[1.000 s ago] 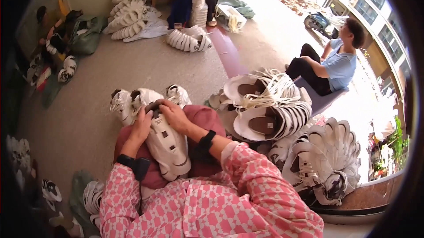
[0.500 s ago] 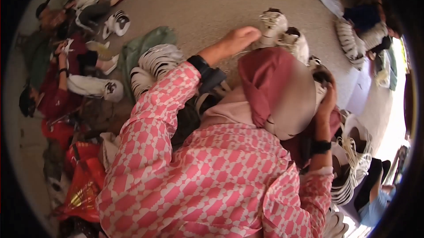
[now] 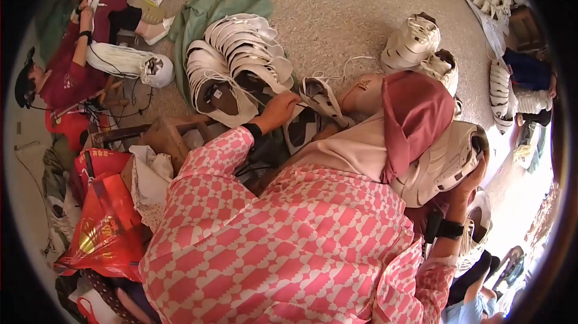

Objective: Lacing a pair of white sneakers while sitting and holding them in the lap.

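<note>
A nested stack of cream shoe uppers (image 3: 442,164) lies at the right of my lap, with my right hand (image 3: 474,176) wrapped round its outer end. The maroon-and-pink cloth (image 3: 415,125) covers part of this stack. My left hand (image 3: 278,111) is at the near edge of a fanned-out row of cream uppers (image 3: 244,44), its fingers pressed together. Whatever they pinch is too small to make out. Just right of those fingertips is a loose upper (image 3: 322,98) with a dark opening. Another upper (image 3: 300,131) sits below it, partly hidden.
Upright bundles of uppers (image 3: 410,44) stand ahead on the floor. A green sack (image 3: 241,2) lies under the fanned row. At left are a wooden stool (image 3: 174,140), a red plastic bag (image 3: 108,228) and a co-worker (image 3: 69,74) beside a bundle of uppers (image 3: 129,66). More stacks (image 3: 501,92) are at right.
My left hand has come back from near the upright bundles, leftward to the fanned uppers, and its fingers have closed. My right hand stays on the lap stack. The view has shifted.
</note>
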`<state>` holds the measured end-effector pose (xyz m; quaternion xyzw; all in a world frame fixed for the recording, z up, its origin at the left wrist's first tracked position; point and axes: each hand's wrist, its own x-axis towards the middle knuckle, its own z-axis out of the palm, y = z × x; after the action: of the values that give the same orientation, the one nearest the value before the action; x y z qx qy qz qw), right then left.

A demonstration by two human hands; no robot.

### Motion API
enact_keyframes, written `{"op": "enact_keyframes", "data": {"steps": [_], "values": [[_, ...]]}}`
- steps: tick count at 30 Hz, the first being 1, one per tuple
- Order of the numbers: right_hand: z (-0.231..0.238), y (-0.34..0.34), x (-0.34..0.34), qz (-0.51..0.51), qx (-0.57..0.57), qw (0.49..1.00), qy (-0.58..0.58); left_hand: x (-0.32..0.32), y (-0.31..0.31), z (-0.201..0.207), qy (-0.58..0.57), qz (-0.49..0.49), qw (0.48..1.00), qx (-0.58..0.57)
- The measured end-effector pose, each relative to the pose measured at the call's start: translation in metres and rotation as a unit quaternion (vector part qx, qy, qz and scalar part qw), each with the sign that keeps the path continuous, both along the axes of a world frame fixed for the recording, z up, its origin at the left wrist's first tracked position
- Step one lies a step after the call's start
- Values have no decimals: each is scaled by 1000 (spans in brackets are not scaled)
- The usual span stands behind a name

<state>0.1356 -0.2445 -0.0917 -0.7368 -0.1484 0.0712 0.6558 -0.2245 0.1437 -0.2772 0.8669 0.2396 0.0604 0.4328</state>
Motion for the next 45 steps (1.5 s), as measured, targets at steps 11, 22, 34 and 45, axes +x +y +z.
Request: {"op": "enact_keyframes", "data": {"steps": [11,22,34,45], "values": [[-13,-13,14,-9,-145,980,-134,30,-36,-39,142,-186,956,175],[-34,-42,41,-14,-189,957,-222,3,-53,-34,45,-11,973,225],[-21,-12,20,14,-10,999,-30,28,-48,-60,240,14,943,231],[-35,0,25,10,41,999,-22,102,46,177,-165,24,855,490]]}}
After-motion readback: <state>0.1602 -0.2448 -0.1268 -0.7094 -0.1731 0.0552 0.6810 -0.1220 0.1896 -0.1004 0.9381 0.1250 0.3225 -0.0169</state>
